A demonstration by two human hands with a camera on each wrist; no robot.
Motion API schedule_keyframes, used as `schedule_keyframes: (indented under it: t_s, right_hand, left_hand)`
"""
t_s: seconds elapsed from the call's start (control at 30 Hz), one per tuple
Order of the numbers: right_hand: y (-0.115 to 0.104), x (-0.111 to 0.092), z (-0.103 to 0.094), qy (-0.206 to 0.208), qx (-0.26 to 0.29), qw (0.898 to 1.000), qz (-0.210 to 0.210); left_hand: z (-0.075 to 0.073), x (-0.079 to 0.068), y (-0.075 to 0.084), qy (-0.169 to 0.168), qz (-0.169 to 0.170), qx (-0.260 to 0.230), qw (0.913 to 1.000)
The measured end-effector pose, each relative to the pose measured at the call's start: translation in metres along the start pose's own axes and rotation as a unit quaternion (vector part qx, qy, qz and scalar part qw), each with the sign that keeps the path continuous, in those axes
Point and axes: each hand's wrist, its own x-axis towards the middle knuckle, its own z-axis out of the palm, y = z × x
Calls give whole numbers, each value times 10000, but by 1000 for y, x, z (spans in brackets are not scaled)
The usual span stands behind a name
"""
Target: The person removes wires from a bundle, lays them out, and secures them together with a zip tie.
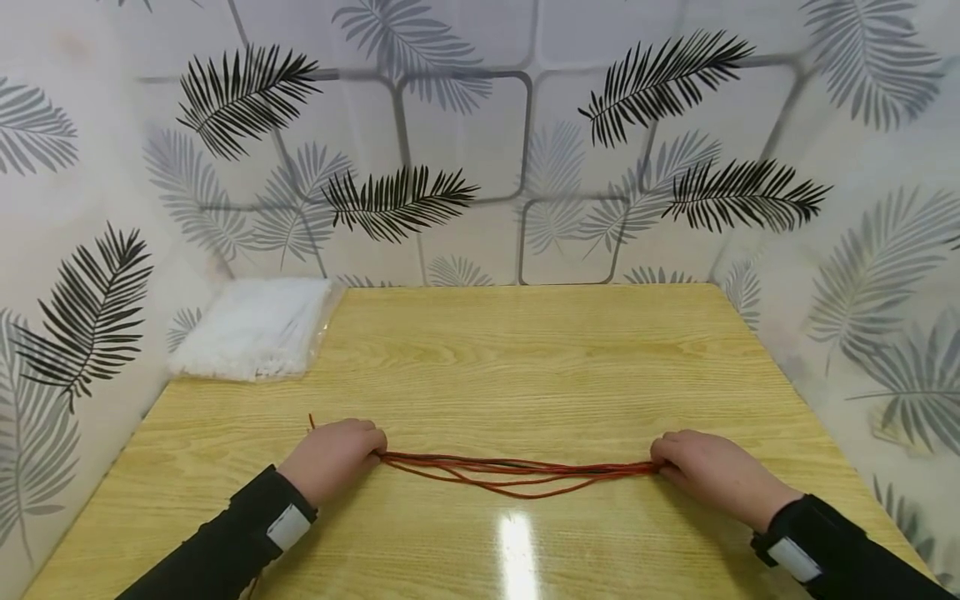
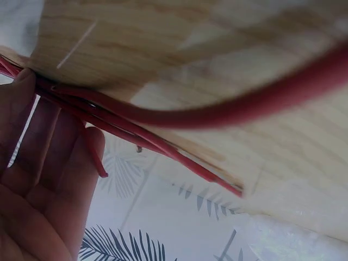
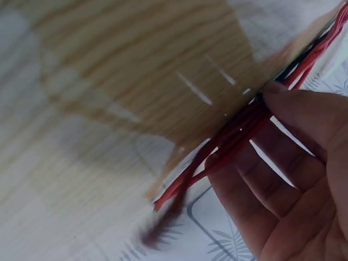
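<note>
A bundle of thin red cords (image 1: 517,468), with a dark strand among them, stretches sideways between both hands over the wooden table. At its left end my left hand (image 1: 337,457) pinches the bundle between thumb and fingers. Loose red ends (image 2: 217,182) stick out past that hand in the left wrist view, one curving close to the camera. My right hand (image 1: 716,475) pinches the other end, with short cord ends (image 3: 176,190) poking out beyond the fingers in the right wrist view. Between the hands a few cords sag lower than the others.
A clear plastic bag of white items (image 1: 251,329) lies at the table's back left corner. The wooden table (image 1: 525,358) meets leaf-patterned walls (image 1: 465,125) at the back and sides. Bright light reflects off the table near the front.
</note>
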Motion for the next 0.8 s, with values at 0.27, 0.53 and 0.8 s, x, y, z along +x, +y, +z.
schedule_keyframes:
  t_s: [0.27,0.53,0.8]
  right_hand:
    - [-6,3,-1,-110,-88,9991,402]
    - [-8,2,0,37,-317,9989,349]
    - [-4,1,-1,-52,-280,9992,273]
  left_hand:
    - [-3,2,9,-169,-738,-39,9971]
    - [-1,0,9,-56,-980,-54,9952]
    - [0,-3,4,-35,-686,-114,9976]
